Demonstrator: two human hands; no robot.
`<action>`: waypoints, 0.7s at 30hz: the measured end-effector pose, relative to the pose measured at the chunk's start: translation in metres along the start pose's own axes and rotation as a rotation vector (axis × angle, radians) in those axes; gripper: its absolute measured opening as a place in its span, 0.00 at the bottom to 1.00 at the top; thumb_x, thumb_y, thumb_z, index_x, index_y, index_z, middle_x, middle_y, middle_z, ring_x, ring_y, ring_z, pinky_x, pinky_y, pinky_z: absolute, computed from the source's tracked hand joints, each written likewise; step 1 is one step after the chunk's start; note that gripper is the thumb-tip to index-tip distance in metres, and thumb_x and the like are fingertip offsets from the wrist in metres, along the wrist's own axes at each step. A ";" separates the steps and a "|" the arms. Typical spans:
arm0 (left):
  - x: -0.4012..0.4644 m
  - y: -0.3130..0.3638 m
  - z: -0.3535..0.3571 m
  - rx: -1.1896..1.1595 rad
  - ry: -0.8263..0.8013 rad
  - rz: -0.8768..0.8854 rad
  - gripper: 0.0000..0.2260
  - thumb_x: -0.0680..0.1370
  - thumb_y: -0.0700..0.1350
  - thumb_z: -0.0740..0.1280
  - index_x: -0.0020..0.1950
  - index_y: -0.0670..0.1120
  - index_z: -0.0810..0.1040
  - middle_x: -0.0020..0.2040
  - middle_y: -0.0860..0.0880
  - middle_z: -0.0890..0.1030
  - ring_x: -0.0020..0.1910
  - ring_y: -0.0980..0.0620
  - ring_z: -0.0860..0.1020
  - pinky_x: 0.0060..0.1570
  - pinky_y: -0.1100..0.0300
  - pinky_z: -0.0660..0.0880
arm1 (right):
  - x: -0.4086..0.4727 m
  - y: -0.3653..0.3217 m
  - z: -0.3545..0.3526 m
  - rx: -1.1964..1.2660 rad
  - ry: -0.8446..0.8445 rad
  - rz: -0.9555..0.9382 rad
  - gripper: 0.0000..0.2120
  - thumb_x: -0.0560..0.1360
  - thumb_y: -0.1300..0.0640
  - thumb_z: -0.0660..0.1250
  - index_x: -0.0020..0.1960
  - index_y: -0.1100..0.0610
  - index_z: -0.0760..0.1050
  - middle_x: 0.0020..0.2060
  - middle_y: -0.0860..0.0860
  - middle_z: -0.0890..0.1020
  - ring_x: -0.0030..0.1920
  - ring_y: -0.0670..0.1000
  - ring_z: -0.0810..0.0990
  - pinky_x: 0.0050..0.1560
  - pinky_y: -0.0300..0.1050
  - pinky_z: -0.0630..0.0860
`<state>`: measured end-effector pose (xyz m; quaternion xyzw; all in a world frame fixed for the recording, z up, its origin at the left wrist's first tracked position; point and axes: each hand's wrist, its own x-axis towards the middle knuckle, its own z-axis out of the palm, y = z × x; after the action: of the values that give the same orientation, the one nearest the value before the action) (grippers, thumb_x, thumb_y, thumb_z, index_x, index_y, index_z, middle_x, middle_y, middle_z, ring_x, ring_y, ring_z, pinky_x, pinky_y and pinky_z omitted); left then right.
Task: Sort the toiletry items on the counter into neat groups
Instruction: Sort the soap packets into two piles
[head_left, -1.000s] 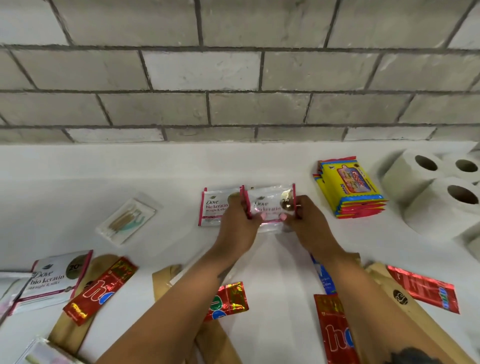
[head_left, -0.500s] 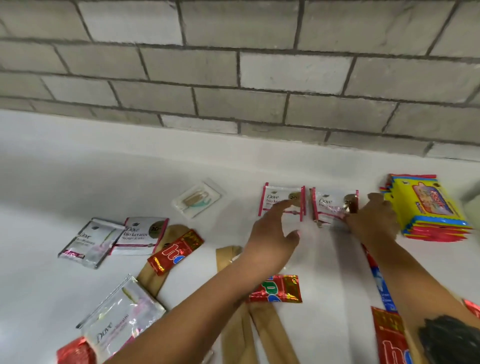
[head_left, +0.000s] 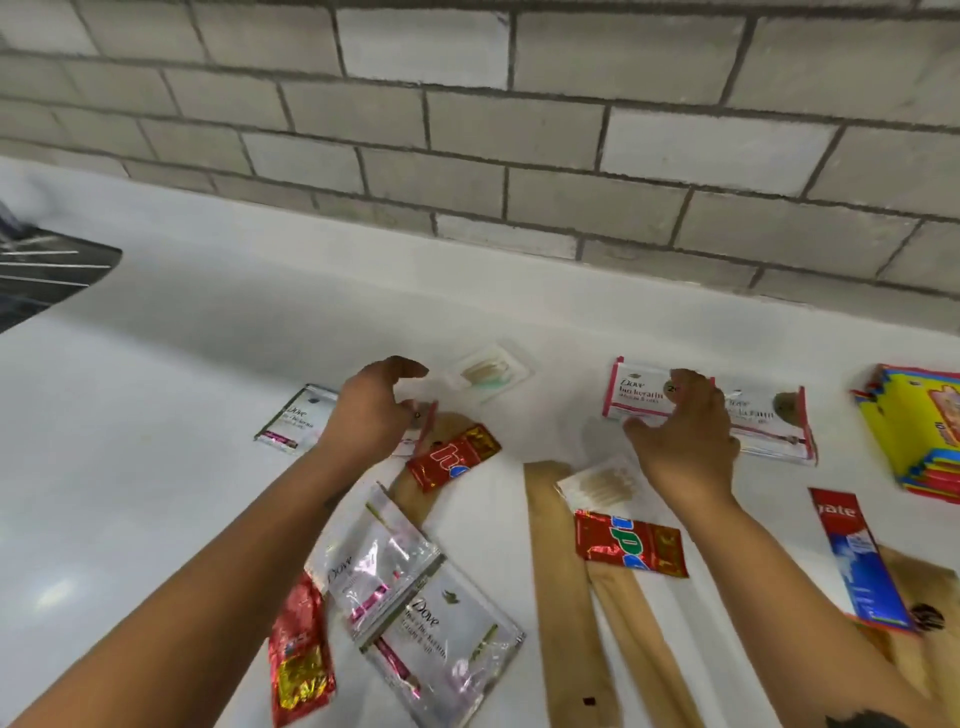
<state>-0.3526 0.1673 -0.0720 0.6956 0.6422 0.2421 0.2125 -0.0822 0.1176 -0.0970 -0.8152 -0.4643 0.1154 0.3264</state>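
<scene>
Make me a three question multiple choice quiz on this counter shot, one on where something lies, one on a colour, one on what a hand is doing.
1. Where does the clear floss-pick packet lie?
A. Between the two hands, toward the wall
B. On the yellow stack
C. Under the toothpaste box

2. What colour is the top of the packet stack at the far right?
A. Green
B. Yellow
C. Black

3. What is the left hand doing?
A. Lying flat and idle
B. Lifting a roll
C. Curling its fingers at a Dove sachet

Answers: 1 A, it sits near the backsplash between the hands. 2 B, the top packet's face is yellow. 3 C, a pink sachet edge shows at its curled fingertips.
</scene>
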 end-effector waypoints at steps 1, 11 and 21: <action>0.004 -0.011 -0.008 0.030 0.019 -0.023 0.18 0.75 0.35 0.65 0.63 0.48 0.75 0.65 0.48 0.76 0.62 0.50 0.74 0.52 0.66 0.66 | -0.006 -0.007 0.006 0.009 -0.022 -0.017 0.30 0.69 0.53 0.70 0.68 0.54 0.63 0.65 0.54 0.70 0.67 0.58 0.68 0.67 0.61 0.65; 0.036 -0.103 -0.040 0.416 -0.166 -0.457 0.42 0.64 0.62 0.74 0.68 0.40 0.65 0.65 0.39 0.70 0.67 0.40 0.67 0.65 0.51 0.64 | -0.039 -0.068 0.051 0.078 -0.141 -0.127 0.29 0.70 0.54 0.70 0.68 0.53 0.64 0.62 0.53 0.73 0.64 0.56 0.71 0.61 0.54 0.66; 0.038 -0.136 -0.040 0.260 -0.180 -0.508 0.49 0.47 0.67 0.78 0.60 0.42 0.70 0.59 0.41 0.74 0.62 0.40 0.71 0.59 0.50 0.71 | -0.071 -0.089 0.061 0.082 -0.373 -0.170 0.15 0.69 0.51 0.72 0.54 0.48 0.72 0.42 0.44 0.79 0.49 0.52 0.79 0.50 0.46 0.73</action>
<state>-0.4824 0.2162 -0.1203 0.5526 0.8000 0.0343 0.2314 -0.2109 0.1162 -0.0949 -0.7236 -0.5787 0.2554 0.2762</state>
